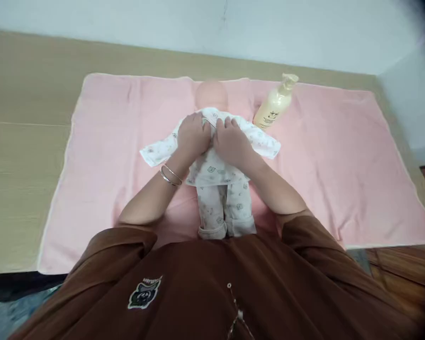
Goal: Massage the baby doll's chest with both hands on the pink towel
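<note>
A baby doll (211, 96) lies on a pink cloth, its bare head pointing away from me. It wears a white patterned top (212, 171) with sleeves spread to both sides, and matching trousers (240, 203) with turned-up cuffs. Both my hands are at the upper front of the top, close together. My left hand (194, 135) has its fingers curled at the fabric below the doll's head. My right hand (233, 141) is curled on the fabric just beside it, thumb side inward. The fingertips are partly hidden in the cloth folds.
Beyond the doll's right-hand sleeve, a pale yellow pump bottle (274, 106) lies on the pink cloth (340, 156). The cloth covers much of a light wooden table (24, 141), which meets a white wall at the back. Wooden flooring shows at the lower right.
</note>
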The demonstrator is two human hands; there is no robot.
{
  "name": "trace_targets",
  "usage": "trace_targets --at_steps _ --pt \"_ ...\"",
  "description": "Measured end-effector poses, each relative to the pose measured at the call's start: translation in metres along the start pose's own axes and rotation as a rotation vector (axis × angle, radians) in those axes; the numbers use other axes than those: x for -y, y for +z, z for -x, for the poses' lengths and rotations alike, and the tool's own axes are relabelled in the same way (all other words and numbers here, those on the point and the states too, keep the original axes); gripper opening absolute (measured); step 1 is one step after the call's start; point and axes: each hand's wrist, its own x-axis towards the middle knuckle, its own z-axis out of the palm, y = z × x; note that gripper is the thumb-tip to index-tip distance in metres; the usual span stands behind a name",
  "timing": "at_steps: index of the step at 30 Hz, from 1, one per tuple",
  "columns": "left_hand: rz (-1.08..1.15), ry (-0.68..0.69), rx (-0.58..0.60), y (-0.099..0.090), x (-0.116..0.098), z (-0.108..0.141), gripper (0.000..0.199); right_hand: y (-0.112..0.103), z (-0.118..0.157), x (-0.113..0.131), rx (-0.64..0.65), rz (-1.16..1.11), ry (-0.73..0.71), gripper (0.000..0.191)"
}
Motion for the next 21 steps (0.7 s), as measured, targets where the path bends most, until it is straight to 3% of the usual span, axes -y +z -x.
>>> trace_targets --at_steps 4,7,14,17,21 --pt "0.078 -0.011 -0.027 0.005 -0.009 0.007 0.05 0.013 -0.024 -0.029 -0.017 -0.049 0.074 0.045" --pt "0.098 -0.03 -0.071 0.008 -0.01 0.009 0.056 0.015 -0.031 -0.034 -0.036 -0.076 0.166 0.049" --pt "0.013 0.005 -0.037 0.0 -0.024 0.023 0.056 -0.003 -0.025 -0.044 0.051 -0.204 0.114 0.049" --pt "0.005 0.029 -0.01 -0.006 -0.019 0.015 0.048 -0.01 -0.017 -0.036 0.075 -0.149 0.095 0.054" --pt "-0.083 -0.011 0.1 -0.013 -0.004 -0.002 0.052 -0.017 0.003 -0.006 0.064 0.038 0.145 0.049"
